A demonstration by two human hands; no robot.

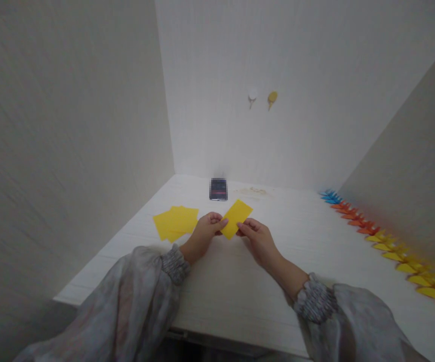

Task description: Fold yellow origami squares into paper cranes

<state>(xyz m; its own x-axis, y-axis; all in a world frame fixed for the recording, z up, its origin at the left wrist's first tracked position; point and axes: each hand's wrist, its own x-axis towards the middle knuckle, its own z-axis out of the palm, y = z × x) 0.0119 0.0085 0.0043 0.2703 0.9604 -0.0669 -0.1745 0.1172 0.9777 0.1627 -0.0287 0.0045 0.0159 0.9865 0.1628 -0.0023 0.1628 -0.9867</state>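
A folded yellow paper sheet is held just above the white table, tilted up to the right. My left hand pinches its near left edge with curled fingers. My right hand pinches the near right edge in the same way. Both wrists come out of grey gathered sleeves.
A stack of yellow paper sheets lies left of my hands. A dark phone stands at the back by the wall. A row of folded paper cranes, blue, orange and yellow, runs along the right wall. Walls close in left, back and right.
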